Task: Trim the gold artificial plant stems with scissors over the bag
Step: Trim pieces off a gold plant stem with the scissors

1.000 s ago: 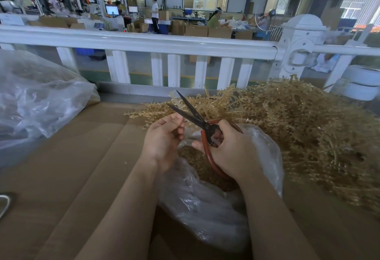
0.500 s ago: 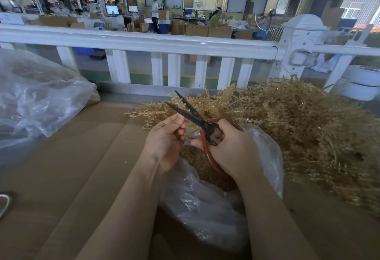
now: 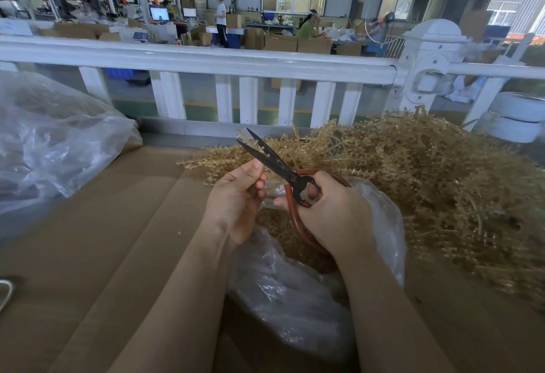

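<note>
Scissors (image 3: 277,163) gripped right, left hand (image 3: 236,198) pinching something hidden, clippings fill bag (image 3: 295,299) at centre; large stem pile (image 3: 427,190) awaits.

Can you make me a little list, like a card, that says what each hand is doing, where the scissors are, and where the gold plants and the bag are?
left hand: fingers curled, pinching something small by the blades; what it is cannot be told
right hand: grips the red handles
scissors: blades slightly apart, pointing up and away
bag: clear plastic, open under both hands, gold bits inside
gold stems: big pile to the right
table: brown cardboard surface
second bag: clear, far left
</note>
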The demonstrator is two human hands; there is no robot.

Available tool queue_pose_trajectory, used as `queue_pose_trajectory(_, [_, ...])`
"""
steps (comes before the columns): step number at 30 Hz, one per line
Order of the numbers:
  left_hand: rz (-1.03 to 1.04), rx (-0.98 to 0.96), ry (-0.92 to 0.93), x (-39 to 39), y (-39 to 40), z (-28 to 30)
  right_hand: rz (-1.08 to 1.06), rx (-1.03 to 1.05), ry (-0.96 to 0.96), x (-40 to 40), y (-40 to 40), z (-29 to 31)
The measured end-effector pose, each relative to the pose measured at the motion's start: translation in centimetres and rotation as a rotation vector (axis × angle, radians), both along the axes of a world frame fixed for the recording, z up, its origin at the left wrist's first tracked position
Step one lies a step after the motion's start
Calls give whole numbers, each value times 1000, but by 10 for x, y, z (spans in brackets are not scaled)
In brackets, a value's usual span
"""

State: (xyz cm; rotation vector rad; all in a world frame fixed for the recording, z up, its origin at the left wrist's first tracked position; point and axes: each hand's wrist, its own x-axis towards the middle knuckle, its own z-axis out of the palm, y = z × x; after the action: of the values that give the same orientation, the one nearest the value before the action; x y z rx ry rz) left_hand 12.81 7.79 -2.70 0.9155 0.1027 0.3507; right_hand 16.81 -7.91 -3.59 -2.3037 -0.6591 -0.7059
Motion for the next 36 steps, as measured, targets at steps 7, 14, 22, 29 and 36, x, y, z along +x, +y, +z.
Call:
queue_pose_trajectory(7, [69,69,-42,-1,-2,2,16,-13,69,2,0,0])
queue_pose_trajectory(14, [142,277,-69,0,0,-1,3,-48,117,2,-2,1])
queue_pose_trajectory(22, [185,353,-80,-2,-2,2,-11,-31,93,5,-2,-1])
queue_pose_trajectory(29, [200,334,-135,-3,2,1,-3,-38,108,5,-4,1])
queue_pose_trajectory(36, [216,296,-95,-3,3,-1,39,-37,55,3,-4,3])
